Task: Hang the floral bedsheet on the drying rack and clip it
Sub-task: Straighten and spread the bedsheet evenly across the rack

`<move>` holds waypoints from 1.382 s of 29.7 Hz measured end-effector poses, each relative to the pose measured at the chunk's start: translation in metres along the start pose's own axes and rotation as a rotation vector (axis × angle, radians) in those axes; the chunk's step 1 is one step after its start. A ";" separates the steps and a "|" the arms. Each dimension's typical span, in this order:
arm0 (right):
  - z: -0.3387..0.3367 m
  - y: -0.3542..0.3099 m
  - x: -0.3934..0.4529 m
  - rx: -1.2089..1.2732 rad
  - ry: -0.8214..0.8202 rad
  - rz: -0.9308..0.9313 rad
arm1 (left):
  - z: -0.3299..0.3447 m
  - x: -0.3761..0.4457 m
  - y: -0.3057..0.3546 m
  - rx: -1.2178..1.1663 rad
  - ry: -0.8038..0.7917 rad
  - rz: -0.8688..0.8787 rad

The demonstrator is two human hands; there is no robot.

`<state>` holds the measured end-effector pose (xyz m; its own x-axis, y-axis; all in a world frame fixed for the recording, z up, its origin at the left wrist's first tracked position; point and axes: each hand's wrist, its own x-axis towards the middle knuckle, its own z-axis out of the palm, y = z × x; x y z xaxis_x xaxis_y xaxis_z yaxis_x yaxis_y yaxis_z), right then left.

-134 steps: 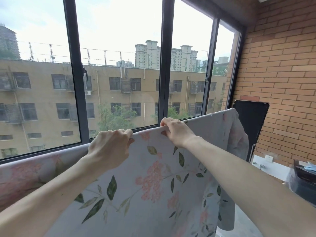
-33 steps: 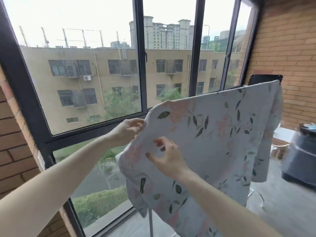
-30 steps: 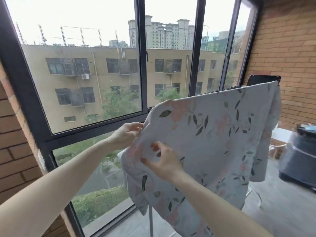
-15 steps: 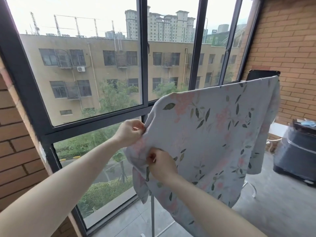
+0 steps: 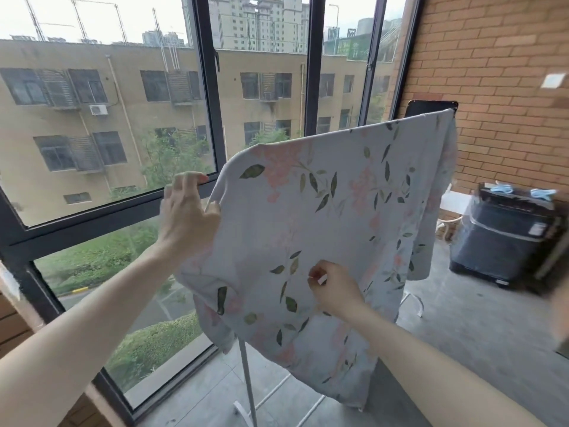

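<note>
1. Sheet (image 5: 338,217) – pale, printed with pink flowers and green leaves – hangs draped over the rack's top bar, which it hides; it spans from centre frame to far right by the brick wall (image 5: 498,87).
2. Rack (image 5: 248,383): only a white upright and its foot show below the sheet's near-left corner.
3. Left hand (image 5: 184,214) is at the sheet's left edge; thumb and palm touch the cloth, the other fingers are raised and loose – not clenched.
4. Right hand (image 5: 334,288) lies against the sheet's front, lower centre, fingertips pinching the cloth.
5. No clip on the sheet yet.
6. Window (image 5: 209,87) to the left and behind; dark washer (image 5: 505,235) far right on the floor.
</note>
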<state>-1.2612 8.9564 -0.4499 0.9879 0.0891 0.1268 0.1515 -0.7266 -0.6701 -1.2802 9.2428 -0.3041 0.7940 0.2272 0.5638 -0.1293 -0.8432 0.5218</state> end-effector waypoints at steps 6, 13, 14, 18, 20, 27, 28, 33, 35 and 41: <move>-0.081 0.066 0.004 0.029 0.094 0.025 | 0.053 -0.013 0.091 0.025 -0.074 0.419; -0.224 0.191 0.014 -0.007 0.230 0.092 | 0.181 -0.023 0.227 0.005 -0.314 0.482; -0.239 0.200 0.014 -0.012 0.233 0.098 | 0.196 -0.024 0.238 0.005 -0.317 0.485; -0.299 0.254 0.020 -0.003 0.251 0.149 | 0.255 -0.026 0.296 -0.010 -0.356 0.492; -0.326 0.277 0.029 -0.011 0.272 0.163 | 0.280 -0.024 0.324 -0.019 -0.389 0.496; -0.387 0.334 0.086 0.031 0.299 0.139 | 0.366 0.012 0.389 -0.009 -0.413 0.518; -0.388 0.333 0.090 0.036 0.297 0.129 | 0.369 0.015 0.391 -0.013 -0.425 0.512; -0.417 0.364 0.152 0.016 0.273 0.054 | 0.432 0.059 0.414 0.004 -0.411 0.516; -0.438 0.388 0.198 0.016 0.275 0.027 | 0.473 0.092 0.429 -0.007 -0.384 0.514; -0.493 0.425 0.292 -0.009 0.284 -0.011 | 0.544 0.181 0.472 0.006 -0.341 0.483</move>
<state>-0.9240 8.3375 -0.3367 0.9373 -0.0968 0.3349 0.1605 -0.7330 -0.6610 -0.8740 8.6208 -0.3040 0.7924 -0.3521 0.4981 -0.5211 -0.8153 0.2526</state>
